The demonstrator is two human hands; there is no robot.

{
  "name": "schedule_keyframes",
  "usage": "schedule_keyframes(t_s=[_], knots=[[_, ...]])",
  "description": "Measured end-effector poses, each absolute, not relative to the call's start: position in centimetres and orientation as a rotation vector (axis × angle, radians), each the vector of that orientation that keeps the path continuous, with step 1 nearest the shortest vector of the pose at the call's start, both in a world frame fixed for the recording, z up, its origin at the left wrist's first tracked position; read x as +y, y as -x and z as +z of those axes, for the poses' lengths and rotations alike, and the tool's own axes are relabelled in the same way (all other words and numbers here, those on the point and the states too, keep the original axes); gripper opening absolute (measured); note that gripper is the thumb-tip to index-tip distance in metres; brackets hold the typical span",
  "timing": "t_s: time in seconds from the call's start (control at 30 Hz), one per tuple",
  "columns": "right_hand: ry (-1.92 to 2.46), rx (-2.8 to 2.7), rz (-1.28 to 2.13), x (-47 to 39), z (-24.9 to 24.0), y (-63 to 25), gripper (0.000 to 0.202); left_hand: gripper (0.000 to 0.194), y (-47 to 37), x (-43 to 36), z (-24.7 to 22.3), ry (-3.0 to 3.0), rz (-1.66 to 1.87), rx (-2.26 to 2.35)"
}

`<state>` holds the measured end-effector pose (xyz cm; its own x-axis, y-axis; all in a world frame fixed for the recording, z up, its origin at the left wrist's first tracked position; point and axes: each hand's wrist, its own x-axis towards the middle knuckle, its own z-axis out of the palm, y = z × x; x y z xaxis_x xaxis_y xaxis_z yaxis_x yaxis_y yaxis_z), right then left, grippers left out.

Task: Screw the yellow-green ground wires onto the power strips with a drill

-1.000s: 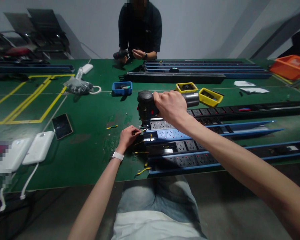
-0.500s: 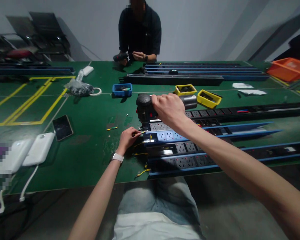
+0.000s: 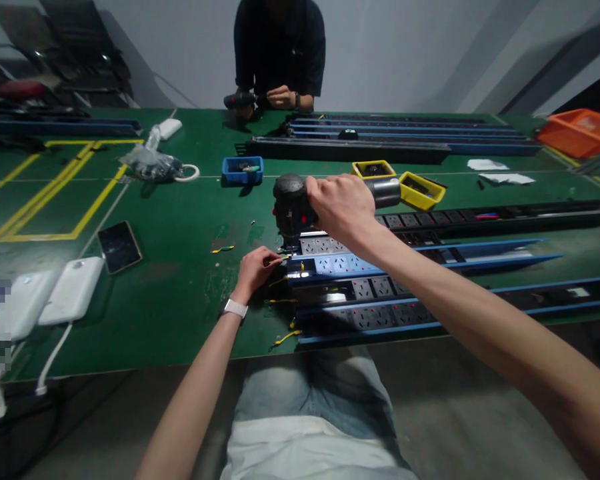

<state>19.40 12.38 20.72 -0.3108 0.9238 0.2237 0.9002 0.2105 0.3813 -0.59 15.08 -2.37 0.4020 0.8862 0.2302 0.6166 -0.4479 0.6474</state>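
My right hand (image 3: 343, 203): gripping one drill (image 3: 290, 200), nose down beside the strips (image 3: 339, 265). My left hand (image 3: 257, 271): pinching one wire (image 3: 285, 258) close by.

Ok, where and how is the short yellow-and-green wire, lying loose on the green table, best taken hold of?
Probably pinch the wire at its middle, from above: it is thin, lies flat on the green table, apart from the left hand.
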Motion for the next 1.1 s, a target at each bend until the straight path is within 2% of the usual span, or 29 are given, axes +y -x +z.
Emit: schedule_keyframes(t_s=[0.4,1.1], knots=[[-1.816,2.387,0.634,12.3,21.3,-19.0,0.028,0.023,0.5,15.2,-2.7,-2.234,0.780,1.272],[-1.863,2.396,0.746,12.1,20.0,-20.5,0.024,0.023,0.2,14.8,-1.6,-2.165,0.761,1.312]])
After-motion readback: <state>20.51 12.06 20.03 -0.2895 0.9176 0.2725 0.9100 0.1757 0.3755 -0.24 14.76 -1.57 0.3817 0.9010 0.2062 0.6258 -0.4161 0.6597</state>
